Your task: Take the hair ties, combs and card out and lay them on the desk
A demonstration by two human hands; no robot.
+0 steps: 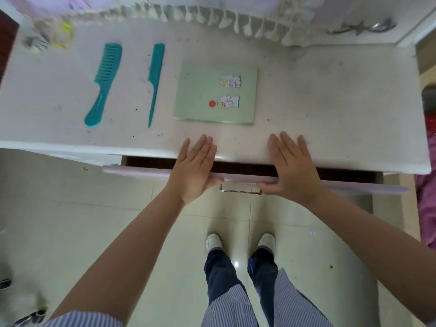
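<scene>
A single head-worn wide-angle camera looked steeply down from above the standing person, facing forward over the surface (306, 95). It sat close enough that both forearms filled the lower frame, with the floor (70, 220) and the person's shoes (213, 241) directly beneath. The frame edges bowed.
</scene>
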